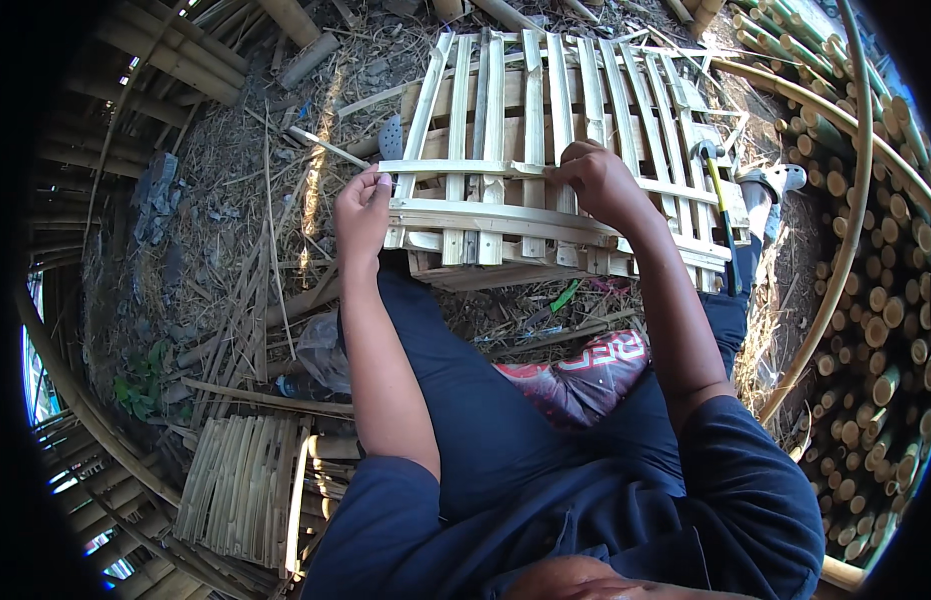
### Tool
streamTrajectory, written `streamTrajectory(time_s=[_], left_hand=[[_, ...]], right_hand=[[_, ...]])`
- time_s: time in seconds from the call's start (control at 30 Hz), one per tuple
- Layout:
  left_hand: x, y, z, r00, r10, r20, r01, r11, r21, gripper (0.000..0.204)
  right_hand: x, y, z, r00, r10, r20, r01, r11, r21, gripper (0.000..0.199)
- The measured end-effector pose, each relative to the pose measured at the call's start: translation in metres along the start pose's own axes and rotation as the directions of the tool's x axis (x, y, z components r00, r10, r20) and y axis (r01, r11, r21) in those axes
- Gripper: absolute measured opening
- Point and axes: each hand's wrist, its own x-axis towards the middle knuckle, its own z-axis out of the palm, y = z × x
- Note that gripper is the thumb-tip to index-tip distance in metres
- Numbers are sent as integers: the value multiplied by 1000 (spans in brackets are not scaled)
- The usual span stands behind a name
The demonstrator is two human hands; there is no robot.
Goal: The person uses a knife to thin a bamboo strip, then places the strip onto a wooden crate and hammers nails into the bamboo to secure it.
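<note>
From my end of the feed, I take the slatted frame (533, 95) as my landmark: it lies in front of the person's legs, its slats running away from the body. Across its nearer half lies a thin strip (456, 167), with a second strip (486, 210) just nearer to the body. I see the left hand (364, 215) at the frame's left edge, thumb and fingers closed in a pinch on the thin strip's end. The right hand (598, 185) is over the frame's middle, fingers bunched at that same strip; I cannot tell whether they grip or press. A hammer (717, 182) rests on the frame's right side. Right of the frame I see stacked poles (876, 330); left of it, a grey shoe (390, 137).
</note>
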Motion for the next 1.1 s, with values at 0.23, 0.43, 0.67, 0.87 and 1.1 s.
streamTrajectory(time_s=[0.23, 0.43, 0.67, 0.87, 1.1], left_hand=[[2, -5, 1, 998, 56, -16, -56, 998, 5, 30], [1, -4, 1, 998, 43, -37, -43, 999, -5, 25], [4, -8, -6, 996, 63, -69, -61, 998, 35, 22], [3, -4, -7, 997, 35, -63, -30, 997, 75, 22], [3, -5, -8, 997, 39, -71, -36, 998, 53, 23]], right_hand=[[0, -3, 0, 995, 84, 44, -83, 996, -15, 39], [-1, -5, -2, 994, 77, 73, -74, 996, -45, 41], [-6, -8, -6, 995, 68, 79, -67, 998, -17, 41], [-6, -8, -4, 991, 91, 95, -81, 991, -105, 39], [-9, -16, -7, 995, 96, 30, -92, 990, -110, 38]])
